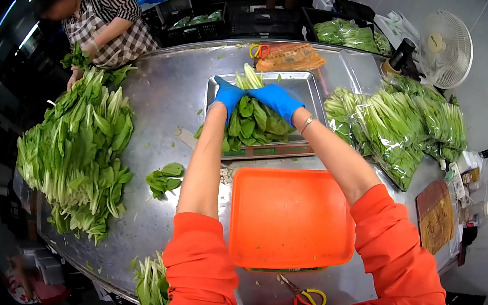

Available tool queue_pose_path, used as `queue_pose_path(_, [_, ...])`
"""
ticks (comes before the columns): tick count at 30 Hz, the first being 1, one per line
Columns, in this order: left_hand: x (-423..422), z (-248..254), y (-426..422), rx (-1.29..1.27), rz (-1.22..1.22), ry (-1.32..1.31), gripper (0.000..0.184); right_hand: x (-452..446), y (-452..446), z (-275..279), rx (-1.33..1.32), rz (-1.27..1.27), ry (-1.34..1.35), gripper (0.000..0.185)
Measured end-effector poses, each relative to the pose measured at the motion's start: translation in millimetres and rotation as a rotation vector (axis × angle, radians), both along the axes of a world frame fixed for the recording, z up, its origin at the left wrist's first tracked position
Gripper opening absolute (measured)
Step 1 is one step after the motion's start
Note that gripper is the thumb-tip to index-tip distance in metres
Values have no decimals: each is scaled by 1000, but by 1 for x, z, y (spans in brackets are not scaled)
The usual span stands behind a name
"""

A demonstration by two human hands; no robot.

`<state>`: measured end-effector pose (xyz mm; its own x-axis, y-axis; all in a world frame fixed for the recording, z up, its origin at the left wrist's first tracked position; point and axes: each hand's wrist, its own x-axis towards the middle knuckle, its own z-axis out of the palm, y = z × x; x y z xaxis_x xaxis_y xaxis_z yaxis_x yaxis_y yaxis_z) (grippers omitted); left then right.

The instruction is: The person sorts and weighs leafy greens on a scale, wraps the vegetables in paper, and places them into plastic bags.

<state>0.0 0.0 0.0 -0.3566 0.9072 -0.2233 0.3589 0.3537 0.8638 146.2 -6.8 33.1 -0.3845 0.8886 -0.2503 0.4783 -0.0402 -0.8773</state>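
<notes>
A blue-gloved left hand (229, 95) and right hand (277, 101) are clasping a bunch of leafy greens (257, 125) on a metal tray (312, 91), their palms hidden. An orange sleeve (200, 267) is partly covering cut-off greens (149, 284) at lower left, while the frame's top edge is cropping a co-worker (111, 38) at the head. Loose leaves (164, 179) are lying on the shiny metal counter (157, 114); a white fan (444, 48) is standing beyond its right side.

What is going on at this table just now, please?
Someone's gloved left fingers and right fingers hold a bunch of leafy greens over the metal tray. An orange tub sits nearer the body. A co-worker stands by the loose pile at left; bagged greens lie at right.
</notes>
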Motion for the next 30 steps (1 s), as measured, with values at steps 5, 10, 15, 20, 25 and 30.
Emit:
queue_pose_path(5, [-7,24,-46,131,-10,-631,83,-12,-22,-5,25,-70,187,55])
queue_pose_path(10, [-10,52,-82,457,-87,-698,89,-16,-61,26,143,-100,541,49])
queue_pose_path(15, [30,127,-182,817,-182,-489,88,21,-156,92,253,-158,589,55])
queue_pose_path(20, [84,162,-284,780,-192,-674,84,80,-245,99,242,-145,629,57])
queue_pose_path(25, [119,145,-342,577,-136,-882,64,126,-323,104,330,-77,595,66])
queue_pose_path(30, [146,157,-392,570,-149,-736,50,156,-371,106,455,-69,546,68])
